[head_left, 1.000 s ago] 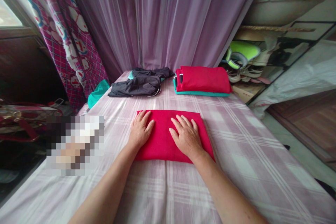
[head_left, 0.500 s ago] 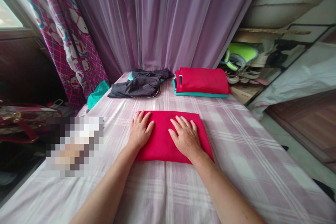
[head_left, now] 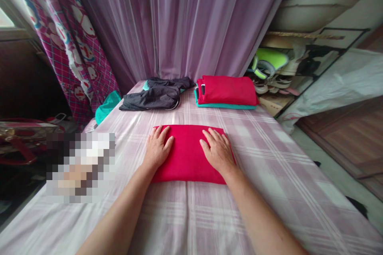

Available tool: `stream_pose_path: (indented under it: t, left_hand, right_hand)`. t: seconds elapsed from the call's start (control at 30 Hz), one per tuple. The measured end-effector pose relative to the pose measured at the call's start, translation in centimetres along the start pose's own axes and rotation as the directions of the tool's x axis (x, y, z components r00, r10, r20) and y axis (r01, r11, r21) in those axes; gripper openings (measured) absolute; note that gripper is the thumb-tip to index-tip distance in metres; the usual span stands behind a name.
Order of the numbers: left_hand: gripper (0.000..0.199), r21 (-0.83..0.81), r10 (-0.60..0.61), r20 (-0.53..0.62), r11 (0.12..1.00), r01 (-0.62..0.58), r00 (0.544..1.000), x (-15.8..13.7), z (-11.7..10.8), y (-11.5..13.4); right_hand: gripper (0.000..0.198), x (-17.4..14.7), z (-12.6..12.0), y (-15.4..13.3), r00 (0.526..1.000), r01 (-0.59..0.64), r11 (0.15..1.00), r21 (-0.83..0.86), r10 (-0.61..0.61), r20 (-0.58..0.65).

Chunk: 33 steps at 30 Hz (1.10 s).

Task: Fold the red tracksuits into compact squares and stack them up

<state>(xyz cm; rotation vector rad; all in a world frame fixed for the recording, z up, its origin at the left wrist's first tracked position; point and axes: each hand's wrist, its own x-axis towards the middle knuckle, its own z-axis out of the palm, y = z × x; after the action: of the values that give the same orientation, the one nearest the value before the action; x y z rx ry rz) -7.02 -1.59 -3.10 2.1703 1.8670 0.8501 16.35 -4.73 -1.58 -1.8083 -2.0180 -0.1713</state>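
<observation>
A red piece of cloth (head_left: 185, 155), folded into a flat rectangle, lies in front of me on the plaid bedsheet (head_left: 179, 215). My left hand (head_left: 157, 147) rests on its left side, palm down, with the fingers apart. On the right side of the cloth lies my right hand (head_left: 218, 149), likewise flat with fingers spread, near the right edge. Neither hand grips anything. Whether the cloth is a garment I cannot tell.
Behind it sit a stack of folded red and teal clothes (head_left: 229, 91) and dark grey clothing (head_left: 152, 96). Teal fabric (head_left: 107, 106) hangs at the left edge. A purple curtain (head_left: 179, 24) closes off the back. Shoes (head_left: 283, 81) stand on a rack at right. One patch at left is pixelated.
My right hand has slid outward to the right edge of the red cloth. My left hand stays on the left side. The whole view has shifted slightly.
</observation>
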Motion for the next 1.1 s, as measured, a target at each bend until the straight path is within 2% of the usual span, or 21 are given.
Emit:
stream_pose_path:
  t: [0.33, 0.53, 0.63, 0.73, 0.83, 0.9, 0.97, 1.03, 1.1]
  left_hand:
    - [0.053, 0.043, 0.017, 0.036, 0.999, -0.019, 0.999, 0.3, -0.6, 0.4]
    - [0.052, -0.007, 0.018, 0.034, 1.000, -0.018, 0.999, 0.5, -0.5, 0.0]
    - [0.048, -0.063, 0.015, 0.005, 0.998, -0.015, 1.000, 0.7, -0.4, -0.3]
    - [0.046, -0.118, -0.047, -0.002, 0.992, 0.046, 0.999, 0.9, -1.1, -0.7]
    - [0.046, -0.057, -0.180, -0.007, 0.982, 0.179, 0.984, 1.2, -2.9, -1.4]
    - [0.051, 0.038, -0.259, 0.015, 0.965, 0.259, 0.966, 1.2, -4.4, -1.8]
    - [0.058, 0.129, -0.309, 0.096, 0.946, 0.296, 0.946, 1.3, -5.7, -2.1]
    - [0.060, 0.199, -0.340, 0.193, 0.932, 0.302, 0.921, 1.4, -6.5, -2.2]
    - [0.060, 0.260, -0.360, 0.259, 0.920, 0.295, 0.896, 1.5, -7.0, -2.2]
  right_hand:
    - [0.047, 0.0, 0.0, -0.2, 0.999, -0.028, 1.000, 0.012, 0.027, 0.041]
    - [0.048, 0.0, -0.1, -0.2, 0.997, -0.036, 0.999, 0.036, 0.033, 0.067]
    - [0.046, 0.3, -0.2, 0.6, 0.997, -0.001, 0.996, 0.089, -0.006, 0.076]
    - [0.045, 0.8, -0.7, 2.1, 0.998, 0.021, 0.988, 0.151, -0.029, 0.049]
    - [0.044, 1.0, -1.7, 3.8, 0.994, -0.108, 0.989, 0.100, 0.104, 0.040]
    - [0.045, 1.1, -2.6, 4.6, 0.965, -0.237, 0.971, 0.016, 0.234, 0.119]
    - [0.047, 1.1, -3.4, 5.3, 0.905, -0.337, 0.940, -0.055, 0.340, 0.256]
    - [0.047, 1.3, -3.9, 5.8, 0.842, -0.391, 0.917, -0.084, 0.393, 0.371]
    - [0.044, 1.5, -4.1, 6.5, 0.799, -0.427, 0.902, -0.067, 0.411, 0.439]
